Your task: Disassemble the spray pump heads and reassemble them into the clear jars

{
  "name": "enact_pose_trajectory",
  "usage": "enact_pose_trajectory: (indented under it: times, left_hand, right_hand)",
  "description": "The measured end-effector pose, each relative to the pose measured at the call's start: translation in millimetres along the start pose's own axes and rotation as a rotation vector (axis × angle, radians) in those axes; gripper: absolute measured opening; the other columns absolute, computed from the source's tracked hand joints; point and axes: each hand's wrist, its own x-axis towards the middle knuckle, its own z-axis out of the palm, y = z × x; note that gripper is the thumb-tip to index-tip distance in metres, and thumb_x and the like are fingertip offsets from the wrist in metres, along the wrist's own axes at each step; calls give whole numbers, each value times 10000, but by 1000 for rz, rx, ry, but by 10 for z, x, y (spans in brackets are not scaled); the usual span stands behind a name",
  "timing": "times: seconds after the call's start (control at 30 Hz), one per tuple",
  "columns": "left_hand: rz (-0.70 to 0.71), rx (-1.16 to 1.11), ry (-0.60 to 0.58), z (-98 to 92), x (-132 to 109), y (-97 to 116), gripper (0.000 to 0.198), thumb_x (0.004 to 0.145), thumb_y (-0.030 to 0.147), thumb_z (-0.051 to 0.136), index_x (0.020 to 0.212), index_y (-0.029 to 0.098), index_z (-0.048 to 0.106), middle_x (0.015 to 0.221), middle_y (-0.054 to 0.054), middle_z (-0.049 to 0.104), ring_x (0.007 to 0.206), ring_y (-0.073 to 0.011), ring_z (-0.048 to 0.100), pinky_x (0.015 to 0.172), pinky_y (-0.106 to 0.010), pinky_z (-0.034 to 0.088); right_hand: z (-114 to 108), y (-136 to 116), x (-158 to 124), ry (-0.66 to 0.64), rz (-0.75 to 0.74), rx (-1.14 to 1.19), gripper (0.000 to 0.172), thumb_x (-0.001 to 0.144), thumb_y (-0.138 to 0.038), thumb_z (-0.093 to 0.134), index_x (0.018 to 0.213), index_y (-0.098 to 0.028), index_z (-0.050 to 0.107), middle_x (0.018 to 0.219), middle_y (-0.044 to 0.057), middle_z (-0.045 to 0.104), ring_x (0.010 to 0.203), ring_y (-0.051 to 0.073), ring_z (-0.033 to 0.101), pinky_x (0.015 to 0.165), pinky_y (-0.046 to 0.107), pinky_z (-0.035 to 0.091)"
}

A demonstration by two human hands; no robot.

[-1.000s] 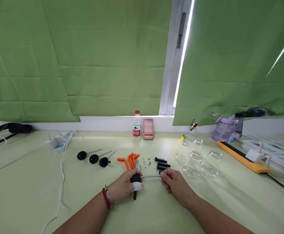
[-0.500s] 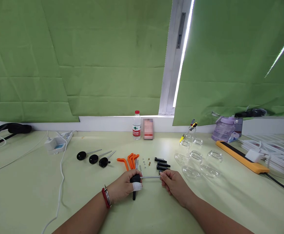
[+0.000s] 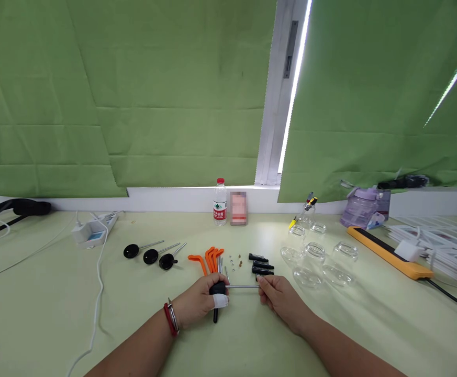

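Fingers wrapped round a black lid (image 3: pixel 217 288), my left hand (image 3: pixel 201 297) grips it just above the table. A thin metal rod (image 3: pixel 242 286) runs sideways from the lid. My right hand (image 3: pixel 277 296) pinches the rod's far end; its very tip is hidden by the fingers. White tape covers the left thumb. Beyond the left hand lie several orange bent handles (image 3: pixel 208 256), and a dark handle end (image 3: pixel 215 315) shows below that hand. Black pieces with springs (image 3: pixel 262 265) lie just past the right hand. Tiny metal and brass-coloured parts (image 3: pixel 236 262) are scattered between them.
Three black lids with rods (image 3: pixel 151 256) lie to the left, near a white cable (image 3: pixel 99 272) and power strip (image 3: pixel 95 230). Several clear jars (image 3: pixel 313 262) stand at the right, before an orange-and-black power strip (image 3: pixel 389 253). At the back are a water bottle (image 3: pixel 220 204) and a purple jug (image 3: pixel 359 207).
Both hands keep their hold on the lid and rod. The right hand has shifted very slightly; the objects on the table have not moved.
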Motion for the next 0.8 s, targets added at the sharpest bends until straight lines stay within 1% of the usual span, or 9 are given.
enact_pose_trajectory:
  times: [0.07, 0.13, 0.2, 0.3, 0.37, 0.67, 0.8]
  left_hand:
    - [-3, -15, 2, 7, -1, 16, 272, 704, 227, 625, 964, 193, 554, 860, 11, 530, 757, -129, 457, 705, -262, 373]
    - [-7, -29, 8, 11, -1, 31, 272, 697, 227, 629, 956, 190, 553, 854, 11, 530, 750, -127, 455, 699, -259, 372]
    - [-11, -33, 16, 12, -1, 40, 271, 692, 231, 633, 948, 191, 554, 857, 11, 532, 749, -127, 456, 692, -256, 371]
    - [-13, -28, 22, 10, 0, 36, 274, 690, 233, 637, 949, 195, 555, 862, 11, 537, 752, -129, 459, 688, -253, 370]
    - [-10, -32, 19, 9, 2, 25, 276, 694, 233, 635, 957, 197, 556, 861, 12, 539, 754, -129, 459, 691, -252, 367]
    - [-7, -30, 11, 14, 9, 16, 262, 696, 222, 635, 944, 195, 555, 849, 15, 530, 751, -127, 457, 693, -251, 365]
    - [-10, -37, 17, 16, 6, 19, 267, 697, 225, 633, 949, 195, 551, 861, 11, 531, 751, -127, 456, 686, -252, 361]
  right_hand:
    - [2, 0, -8, -6, 17, 27, 450, 829, -572, 423, 675, -164, 535, 575, -10, 522, 452, 70, 355, 429, 202, 272]
    - [0, 7, -14, -11, 14, 40, 444, 823, -579, 426, 694, -168, 535, 565, -21, 503, 449, 70, 357, 417, 195, 269]
    - [-7, 14, -18, -23, -3, 73, 411, 816, -569, 443, 719, -178, 523, 587, -25, 509, 457, 71, 373, 407, 186, 266]
    - [-20, 13, -22, -51, -20, 154, 340, 803, -533, 478, 793, -194, 506, 677, -20, 551, 484, 71, 404, 401, 179, 258]
    - [-24, 7, -23, -64, -21, 174, 306, 793, -505, 500, 818, -200, 500, 679, -24, 551, 479, 68, 402, 401, 180, 248]
    - [-2, 22, -19, -19, -18, 113, 246, 776, -444, 526, 771, -201, 493, 641, -34, 554, 471, 67, 393, 417, 190, 266]
    - [-14, 32, -8, -10, 15, 123, 284, 784, -471, 510, 724, -194, 492, 637, -30, 548, 470, 66, 391, 413, 190, 265]
